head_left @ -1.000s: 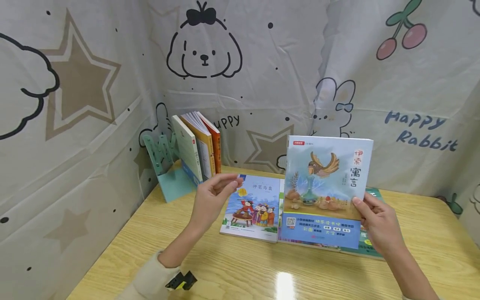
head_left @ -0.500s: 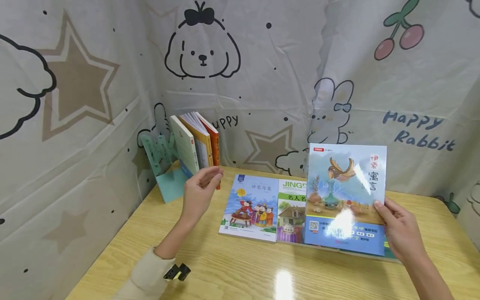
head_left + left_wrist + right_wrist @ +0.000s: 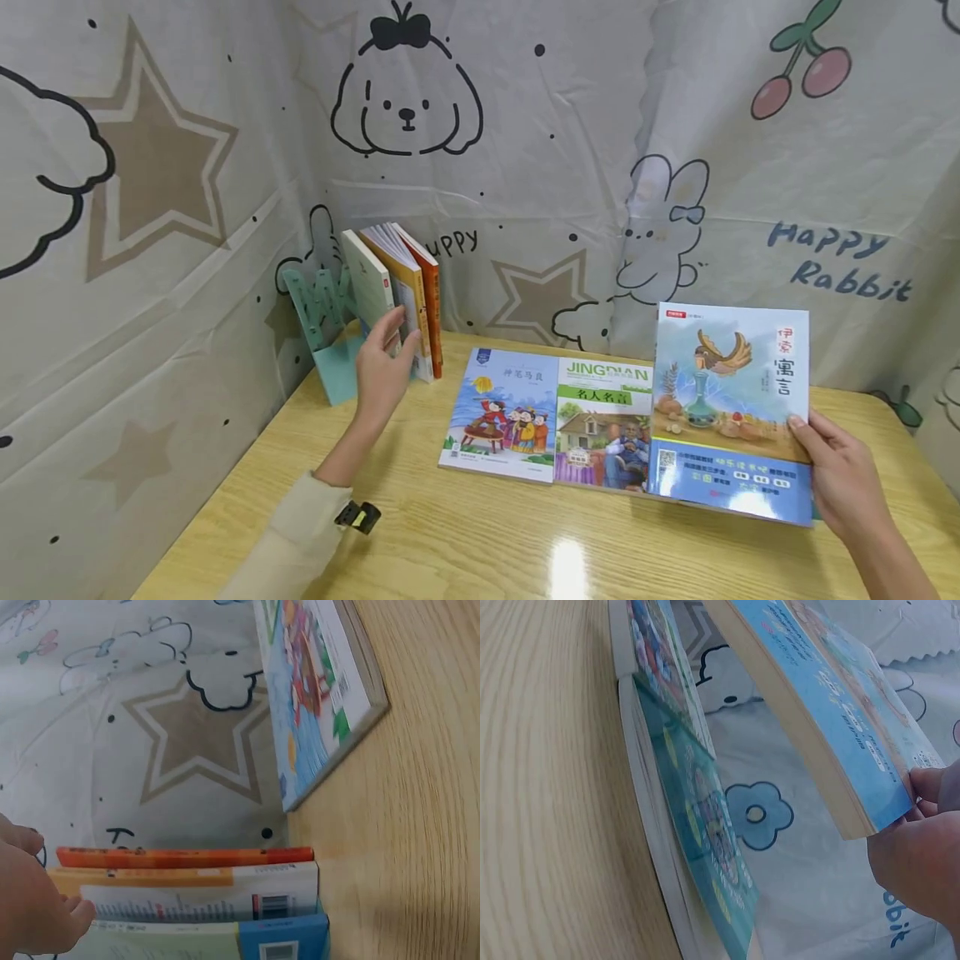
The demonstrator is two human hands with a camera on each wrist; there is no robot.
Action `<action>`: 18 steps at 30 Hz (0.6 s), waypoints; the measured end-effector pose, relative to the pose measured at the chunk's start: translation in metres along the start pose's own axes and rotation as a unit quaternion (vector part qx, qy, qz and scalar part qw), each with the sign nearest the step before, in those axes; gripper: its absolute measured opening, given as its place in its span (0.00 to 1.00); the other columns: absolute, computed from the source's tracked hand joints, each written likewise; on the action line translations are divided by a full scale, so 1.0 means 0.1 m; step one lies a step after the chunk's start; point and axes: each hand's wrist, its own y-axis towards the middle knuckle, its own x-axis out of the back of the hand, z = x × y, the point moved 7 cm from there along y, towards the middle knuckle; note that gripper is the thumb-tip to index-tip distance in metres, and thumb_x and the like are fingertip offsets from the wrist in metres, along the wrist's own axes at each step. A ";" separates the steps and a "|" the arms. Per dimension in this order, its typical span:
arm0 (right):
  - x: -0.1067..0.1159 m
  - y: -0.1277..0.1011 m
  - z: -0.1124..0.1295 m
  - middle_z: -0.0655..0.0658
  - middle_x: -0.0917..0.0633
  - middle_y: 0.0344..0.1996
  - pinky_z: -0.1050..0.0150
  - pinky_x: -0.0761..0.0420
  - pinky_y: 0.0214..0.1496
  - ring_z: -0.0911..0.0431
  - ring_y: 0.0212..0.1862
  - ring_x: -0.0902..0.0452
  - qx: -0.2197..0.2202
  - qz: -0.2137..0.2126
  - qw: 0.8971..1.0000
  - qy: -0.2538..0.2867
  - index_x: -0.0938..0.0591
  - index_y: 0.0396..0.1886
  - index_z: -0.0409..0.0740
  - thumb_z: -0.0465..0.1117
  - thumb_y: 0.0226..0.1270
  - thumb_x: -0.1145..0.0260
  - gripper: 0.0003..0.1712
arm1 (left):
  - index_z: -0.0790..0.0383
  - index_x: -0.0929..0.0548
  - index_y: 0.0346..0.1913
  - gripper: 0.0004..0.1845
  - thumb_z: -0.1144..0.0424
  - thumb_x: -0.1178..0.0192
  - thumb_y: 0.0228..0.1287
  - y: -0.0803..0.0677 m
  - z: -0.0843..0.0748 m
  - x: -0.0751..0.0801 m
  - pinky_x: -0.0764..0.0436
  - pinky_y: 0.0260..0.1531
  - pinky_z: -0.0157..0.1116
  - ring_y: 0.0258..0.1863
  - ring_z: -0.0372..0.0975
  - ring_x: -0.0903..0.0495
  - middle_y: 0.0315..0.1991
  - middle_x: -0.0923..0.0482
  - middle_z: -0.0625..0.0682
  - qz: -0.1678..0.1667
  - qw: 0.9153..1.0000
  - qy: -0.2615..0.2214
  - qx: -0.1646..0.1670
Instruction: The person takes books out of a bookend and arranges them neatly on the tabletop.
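My right hand [image 3: 847, 475] grips a blue picture-cover book [image 3: 731, 408] by its right edge, thumb on the front cover. It is held raised over the table's right side, cover facing me; the right wrist view shows it apart from the teal-green book [image 3: 705, 817] below. My left hand [image 3: 382, 367] is beside the standing books at the left, fingers loosely bent and holding nothing. Those are a pale green book [image 3: 367, 275], a yellow-spined book [image 3: 416, 308] and an orange-red book [image 3: 432, 292]. Whether the fingers touch them I cannot tell.
A teal bookend [image 3: 333, 367] stands at the left of the upright books. Flat on the wooden table [image 3: 465, 542] lie a blue-covered book [image 3: 502, 417] and a green-and-white one [image 3: 600, 425], side by side. A printed cloth [image 3: 525, 200] hangs behind.
The right hand has carried the blue book rightward and slightly down, uncovering the green-and-white book. My left hand has moved left from above the flat books to the standing ones.
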 end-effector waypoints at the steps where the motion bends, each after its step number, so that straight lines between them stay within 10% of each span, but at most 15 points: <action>1: 0.03 0.00 -0.02 0.52 0.38 0.75 0.83 0.26 0.45 0.67 0.69 0.40 -0.003 0.000 1.000 0.009 0.46 0.77 0.36 0.54 0.75 0.41 0.43 | 0.70 0.31 0.70 0.26 0.65 0.41 0.73 0.02 0.03 0.00 0.32 0.66 0.46 0.68 0.51 0.33 0.68 0.31 0.63 -0.004 1.000 0.006 0.001; 13: 0.37 0.03 -0.14 0.63 0.26 0.55 0.82 0.25 0.42 0.77 0.48 0.29 0.007 0.002 1.000 0.017 0.45 0.78 0.38 0.49 0.77 0.42 0.39 | 0.61 0.40 0.74 0.32 0.58 0.41 0.73 0.24 0.30 0.11 0.40 0.69 0.54 0.73 0.52 0.45 0.75 0.45 0.59 -0.059 0.994 0.085 0.034; 18: 0.57 0.06 -0.23 0.59 0.35 0.70 0.84 0.28 0.43 0.74 0.62 0.38 -0.041 -0.040 0.998 -0.039 0.52 0.79 0.38 0.55 0.77 0.46 0.44 | 0.55 0.46 0.79 0.38 0.56 0.41 0.73 0.31 0.39 0.08 0.39 0.67 0.58 0.73 0.54 0.45 0.77 0.47 0.57 -0.039 0.991 0.097 0.079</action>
